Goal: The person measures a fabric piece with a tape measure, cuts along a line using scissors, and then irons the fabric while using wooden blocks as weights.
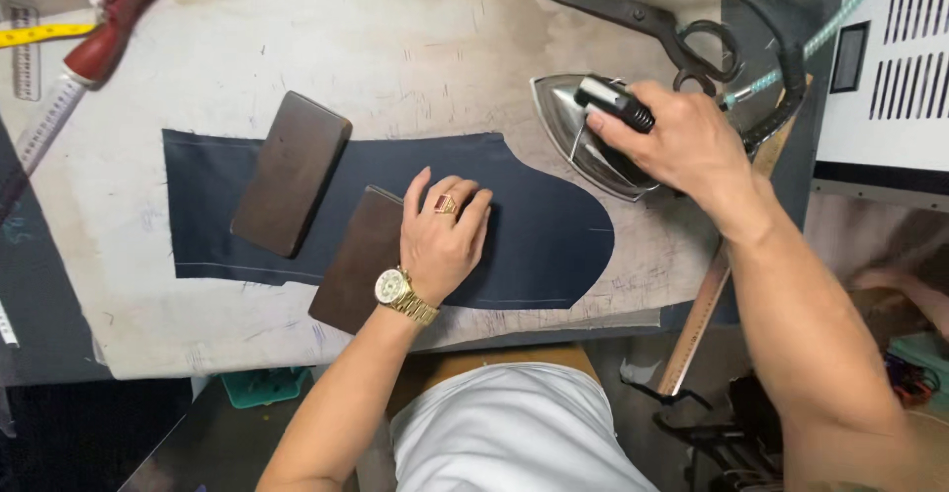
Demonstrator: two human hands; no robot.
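A dark navy fabric piece [534, 225], cut with one rounded end and marked with faint chalk lines along its edges, lies flat across the middle of the frame on a stained, pale pressing cloth [395, 47]. It looks smooth where it shows, with no creases visible; how much of it has been pressed cannot be told. The left hand [445, 235] rests on it at centre, fingers flat and close together, holding nothing, its heel over a dark wooden block [356, 260]; a second wooden block [292, 171] sits on the fabric towards the left. The right hand [682, 141] is wrapped around the handle of a steam iron [573, 131], which stands just off the fabric's rounded end at upper right. Large scissors [643, 22] lie beyond the iron, a wooden ruler [707, 304] runs down the right edge, and tape measures [44, 32] cross the upper left.
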